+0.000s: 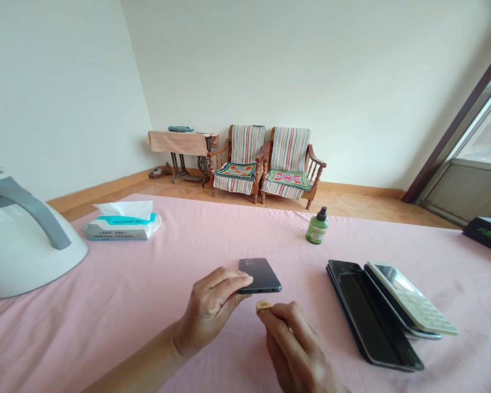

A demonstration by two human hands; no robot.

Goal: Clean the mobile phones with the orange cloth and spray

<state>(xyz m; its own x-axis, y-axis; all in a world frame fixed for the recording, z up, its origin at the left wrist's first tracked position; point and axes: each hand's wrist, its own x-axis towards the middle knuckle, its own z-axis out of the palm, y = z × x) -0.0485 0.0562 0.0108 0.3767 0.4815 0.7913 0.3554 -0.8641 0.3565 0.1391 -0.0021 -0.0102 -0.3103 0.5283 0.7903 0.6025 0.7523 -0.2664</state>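
A dark phone [262, 274] is held back side up, its camera lenses at the far left corner, above the pink cloth. My left hand [213, 305] pinches its left edge, thumb and fingers closed round it. Just below the phone's near edge, my right hand [292, 341] is closed on a small yellowish piece [264, 306], which sticks out at the fingertips. The piece and the phone look slightly apart. What the yellowish piece is made of cannot be made out.
To the right lie stacked dark phones [372, 316] and a white keypad phone [411, 295]. A green bottle [317, 226] stands beyond. At left are a tissue pack [123, 222] and a white kettle [28, 240]. A black box [486, 234] sits far right on the pink cloth [188, 234].
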